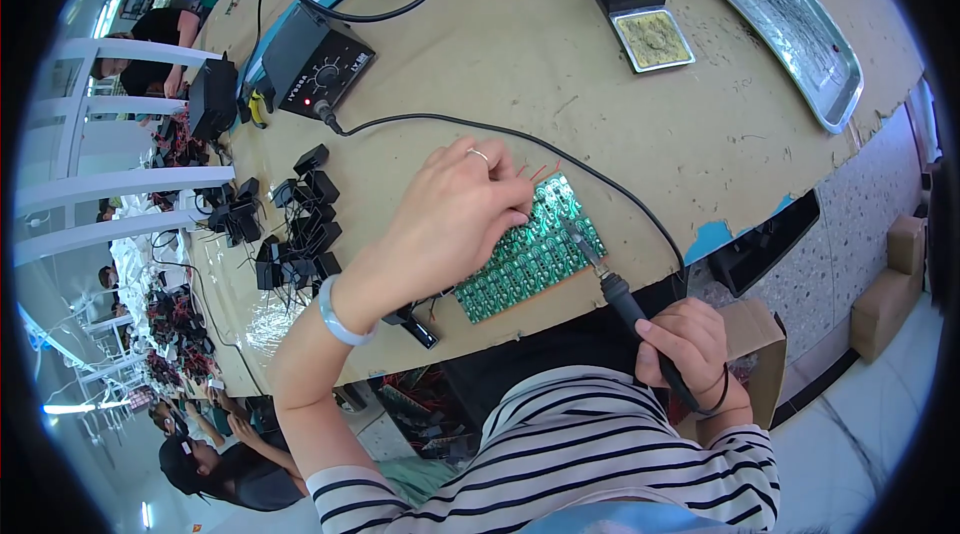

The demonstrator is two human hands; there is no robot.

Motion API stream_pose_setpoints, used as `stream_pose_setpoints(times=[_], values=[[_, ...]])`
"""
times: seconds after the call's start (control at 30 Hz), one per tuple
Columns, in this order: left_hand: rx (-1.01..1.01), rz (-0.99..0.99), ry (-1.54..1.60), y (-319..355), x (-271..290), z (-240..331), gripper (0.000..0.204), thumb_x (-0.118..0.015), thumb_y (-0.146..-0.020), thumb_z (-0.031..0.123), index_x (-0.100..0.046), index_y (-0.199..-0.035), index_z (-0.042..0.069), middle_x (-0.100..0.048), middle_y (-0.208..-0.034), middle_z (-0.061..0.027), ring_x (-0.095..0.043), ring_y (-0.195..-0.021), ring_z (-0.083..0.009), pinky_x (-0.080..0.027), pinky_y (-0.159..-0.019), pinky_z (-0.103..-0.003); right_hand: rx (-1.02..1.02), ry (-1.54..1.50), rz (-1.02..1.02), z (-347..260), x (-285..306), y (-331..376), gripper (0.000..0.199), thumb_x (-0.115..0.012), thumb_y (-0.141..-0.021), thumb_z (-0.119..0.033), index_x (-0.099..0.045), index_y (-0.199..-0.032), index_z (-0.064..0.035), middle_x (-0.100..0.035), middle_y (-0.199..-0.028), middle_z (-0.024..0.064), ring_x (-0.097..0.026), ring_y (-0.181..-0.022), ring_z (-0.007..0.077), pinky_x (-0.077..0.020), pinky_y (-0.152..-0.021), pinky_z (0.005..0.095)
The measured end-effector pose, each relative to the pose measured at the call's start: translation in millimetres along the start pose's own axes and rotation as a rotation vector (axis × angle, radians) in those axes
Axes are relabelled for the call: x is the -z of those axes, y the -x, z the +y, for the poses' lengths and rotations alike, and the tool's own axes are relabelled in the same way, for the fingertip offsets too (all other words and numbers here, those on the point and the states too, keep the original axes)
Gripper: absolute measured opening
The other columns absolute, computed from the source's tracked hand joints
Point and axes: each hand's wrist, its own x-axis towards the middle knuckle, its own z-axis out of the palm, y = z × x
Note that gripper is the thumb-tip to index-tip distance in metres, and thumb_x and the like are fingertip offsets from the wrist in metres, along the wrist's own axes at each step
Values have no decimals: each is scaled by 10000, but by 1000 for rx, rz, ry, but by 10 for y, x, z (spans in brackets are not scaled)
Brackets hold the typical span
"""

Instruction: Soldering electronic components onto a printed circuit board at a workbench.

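A green circuit board panel (535,254) lies on the table close to my body, with rows of small repeated solder pads. My left hand (455,204) is over its upper left part, thumb and fingers pinched together; what is between them is hidden. Thin red wires (545,172) stick out at the board's far edge beside those fingers. In my right hand (690,349) is a soldering iron (625,304), gripped by its dark handle. The iron's tip points at the right side of the board, touching or just above it. A small black box (415,327) sits under my left forearm.
A black soldering station (318,64) stands far left, its cord (560,149) curving around the board. Several black boxes with wires (305,219) lie left. An iron stand with a yellow sponge (652,39) and a metal tray (790,24) stand at the back right. Other people work at left.
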Motion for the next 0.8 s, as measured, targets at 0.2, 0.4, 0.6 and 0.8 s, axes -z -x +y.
stream_pose_setpoints(times=[0.2,0.4,0.6,0.8], values=[[-57,135,-119,44,-153,78,82,-765,-779,85,-716,-841,107,-646,-934,-8,-573,-993,-239,-418,-913,-412,33,-33,22,27,-30,-31,267,-702,-719,64,-701,-981,14,-628,-748,62,-628,-607,200,-522,-562,300],[-31,84,-127,43,-184,69,74,-740,-798,91,-695,-856,104,-639,-924,-10,-577,-978,-230,-410,-926,-395,36,-50,30,70,-82,-8,294,-710,-699,61,-703,-987,6,-633,-758,58,-626,-614,196,-521,-568,297],[-29,82,-149,38,-208,63,80,-700,-820,90,-674,-896,100,-628,-902,-32,-582,-967,-242,-407,-933,-402,28,-47,3,74,-92,-8,338,-718,-676,58,-713,-1010,8,-635,-764,59,-620,-619,198,-518,-569,298],[-21,125,-159,53,-243,73,81,-694,-806,86,-664,-881,85,-625,-897,-46,-584,-957,-251,-408,-913,-401,52,-30,-8,66,-93,-9,336,-716,-683,48,-717,-1017,13,-640,-772,60,-619,-617,197,-520,-570,300]])
